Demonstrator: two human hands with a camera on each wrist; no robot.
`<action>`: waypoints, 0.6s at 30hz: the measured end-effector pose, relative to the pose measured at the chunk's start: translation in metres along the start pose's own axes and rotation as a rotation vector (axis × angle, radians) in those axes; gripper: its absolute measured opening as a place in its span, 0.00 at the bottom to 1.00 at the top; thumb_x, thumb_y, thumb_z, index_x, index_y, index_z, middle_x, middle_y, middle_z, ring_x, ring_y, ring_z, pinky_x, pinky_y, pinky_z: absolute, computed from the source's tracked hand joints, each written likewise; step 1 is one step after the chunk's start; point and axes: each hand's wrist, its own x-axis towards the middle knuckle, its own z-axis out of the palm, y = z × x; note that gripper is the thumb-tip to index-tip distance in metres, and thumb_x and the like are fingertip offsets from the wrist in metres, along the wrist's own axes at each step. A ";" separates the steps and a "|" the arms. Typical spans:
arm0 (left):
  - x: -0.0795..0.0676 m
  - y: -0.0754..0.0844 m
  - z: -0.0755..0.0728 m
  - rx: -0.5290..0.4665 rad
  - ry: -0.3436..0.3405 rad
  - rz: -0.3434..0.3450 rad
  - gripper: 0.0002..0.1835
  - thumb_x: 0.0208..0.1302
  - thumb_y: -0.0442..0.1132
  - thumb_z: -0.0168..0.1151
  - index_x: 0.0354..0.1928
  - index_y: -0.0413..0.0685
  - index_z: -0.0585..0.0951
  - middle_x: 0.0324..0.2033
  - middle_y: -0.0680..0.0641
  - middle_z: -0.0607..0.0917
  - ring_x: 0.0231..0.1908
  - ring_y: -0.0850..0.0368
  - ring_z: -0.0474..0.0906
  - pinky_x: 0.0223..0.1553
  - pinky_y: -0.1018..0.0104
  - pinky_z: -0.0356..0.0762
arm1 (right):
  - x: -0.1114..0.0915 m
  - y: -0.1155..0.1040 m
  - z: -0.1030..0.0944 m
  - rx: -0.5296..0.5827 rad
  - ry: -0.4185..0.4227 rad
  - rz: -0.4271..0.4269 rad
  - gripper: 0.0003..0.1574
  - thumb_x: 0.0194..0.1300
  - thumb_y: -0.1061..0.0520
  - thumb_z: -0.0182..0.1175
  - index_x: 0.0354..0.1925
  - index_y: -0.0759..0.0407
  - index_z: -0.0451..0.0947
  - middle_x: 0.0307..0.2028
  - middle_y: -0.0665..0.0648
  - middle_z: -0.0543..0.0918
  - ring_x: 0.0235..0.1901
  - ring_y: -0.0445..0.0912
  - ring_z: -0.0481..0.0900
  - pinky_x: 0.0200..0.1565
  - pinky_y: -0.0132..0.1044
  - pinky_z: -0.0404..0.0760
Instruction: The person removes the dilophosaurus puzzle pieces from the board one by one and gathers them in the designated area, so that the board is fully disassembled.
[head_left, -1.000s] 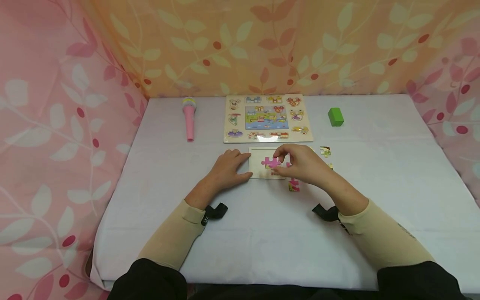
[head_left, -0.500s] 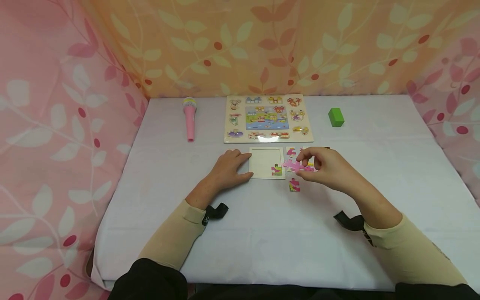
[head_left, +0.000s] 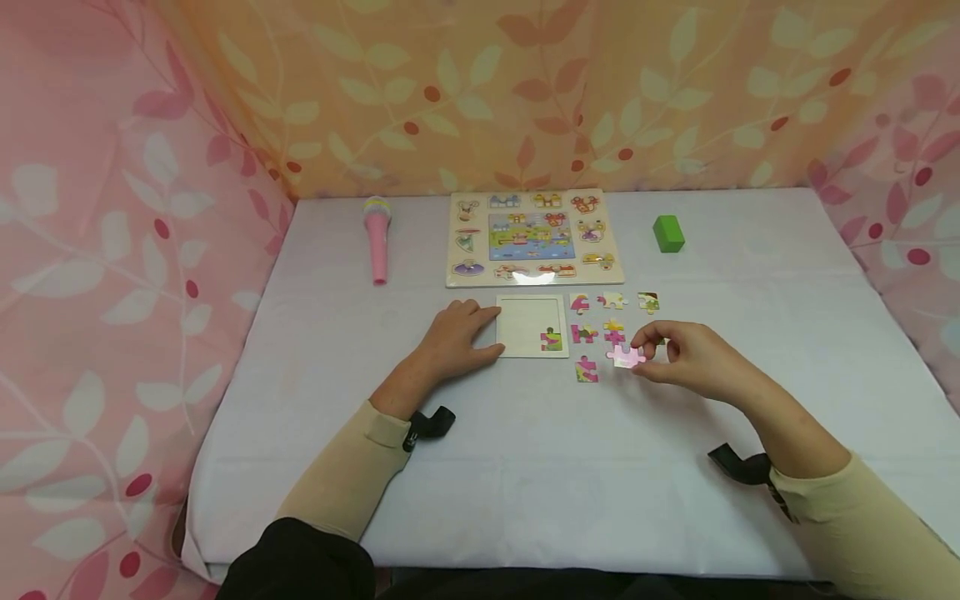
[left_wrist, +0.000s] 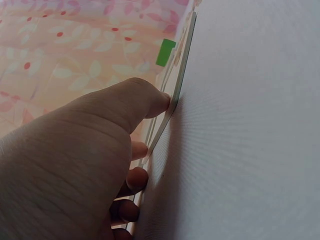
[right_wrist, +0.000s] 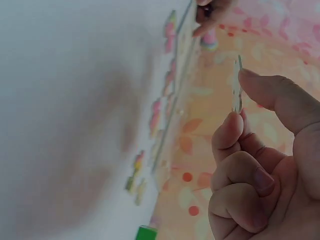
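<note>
My right hand (head_left: 693,358) pinches a pink jigsaw piece (head_left: 626,357) between thumb and fingertips, raised over the table. The right wrist view shows this jigsaw piece (right_wrist: 237,85) edge-on, with the other fingers curled in. My left hand (head_left: 452,340) rests at the left edge of a small cream puzzle tray (head_left: 521,321), thumb and forefinger touching its rim. One pink-and-green jigsaw piece (head_left: 551,339) lies in the tray's lower right corner. Several loose pieces lie right of the tray, among them an umbrella piece (head_left: 579,303) and a lower piece (head_left: 587,369).
Behind the tray lies a larger wooden picture board (head_left: 459,258). A pink toy microphone (head_left: 378,242) is at the back left, and a green block (head_left: 668,234) at the back right. Patterned curtains (head_left: 480,100) enclose the white table (head_left: 525,467) at the back and sides.
My right hand has carried the pink jigsaw piece from over the tray to the right and toward me, uncovering the tray and loose pieces. The left hand has stayed in place.
</note>
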 end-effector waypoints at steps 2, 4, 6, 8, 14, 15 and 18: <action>0.000 -0.001 0.001 0.000 0.004 0.002 0.35 0.67 0.58 0.64 0.71 0.49 0.75 0.47 0.48 0.79 0.45 0.52 0.70 0.47 0.57 0.70 | 0.001 0.008 0.003 -0.001 -0.025 0.001 0.17 0.58 0.55 0.77 0.44 0.57 0.82 0.34 0.51 0.79 0.26 0.47 0.68 0.26 0.36 0.68; 0.000 -0.001 0.002 -0.001 0.010 0.004 0.35 0.67 0.58 0.64 0.71 0.48 0.75 0.47 0.48 0.79 0.45 0.52 0.70 0.47 0.57 0.70 | 0.004 0.015 0.007 -0.014 -0.048 -0.003 0.17 0.58 0.56 0.76 0.43 0.57 0.82 0.34 0.51 0.79 0.27 0.47 0.68 0.28 0.36 0.68; 0.000 -0.002 0.002 -0.003 0.012 0.005 0.35 0.67 0.58 0.64 0.71 0.48 0.75 0.47 0.48 0.79 0.45 0.52 0.70 0.47 0.57 0.70 | 0.008 0.020 0.009 -0.034 -0.065 -0.004 0.16 0.58 0.56 0.76 0.42 0.57 0.82 0.33 0.50 0.79 0.27 0.47 0.69 0.30 0.36 0.68; 0.000 -0.002 0.002 -0.006 0.010 0.004 0.35 0.67 0.58 0.64 0.71 0.48 0.75 0.47 0.48 0.79 0.46 0.52 0.70 0.47 0.57 0.70 | 0.011 0.024 0.012 -0.055 -0.076 -0.006 0.16 0.58 0.56 0.76 0.42 0.57 0.82 0.32 0.50 0.78 0.27 0.47 0.69 0.31 0.36 0.68; 0.000 -0.002 0.002 -0.007 0.002 0.004 0.35 0.67 0.58 0.64 0.71 0.49 0.75 0.47 0.48 0.79 0.45 0.52 0.69 0.47 0.57 0.70 | 0.016 0.028 0.021 -0.093 -0.086 0.011 0.15 0.58 0.55 0.76 0.41 0.56 0.82 0.31 0.48 0.79 0.29 0.46 0.72 0.36 0.39 0.71; 0.000 -0.002 0.002 -0.006 0.002 0.005 0.35 0.67 0.58 0.64 0.71 0.49 0.75 0.47 0.48 0.79 0.45 0.52 0.69 0.47 0.57 0.70 | 0.016 0.028 0.023 -0.102 -0.085 0.013 0.15 0.58 0.55 0.75 0.41 0.56 0.83 0.31 0.48 0.79 0.30 0.45 0.72 0.37 0.40 0.71; 0.000 -0.001 0.001 -0.004 0.002 0.005 0.35 0.67 0.58 0.64 0.71 0.49 0.75 0.47 0.48 0.79 0.45 0.52 0.69 0.46 0.57 0.70 | 0.017 0.026 0.025 -0.136 -0.079 0.016 0.14 0.59 0.55 0.75 0.42 0.56 0.83 0.31 0.48 0.78 0.32 0.45 0.73 0.39 0.43 0.72</action>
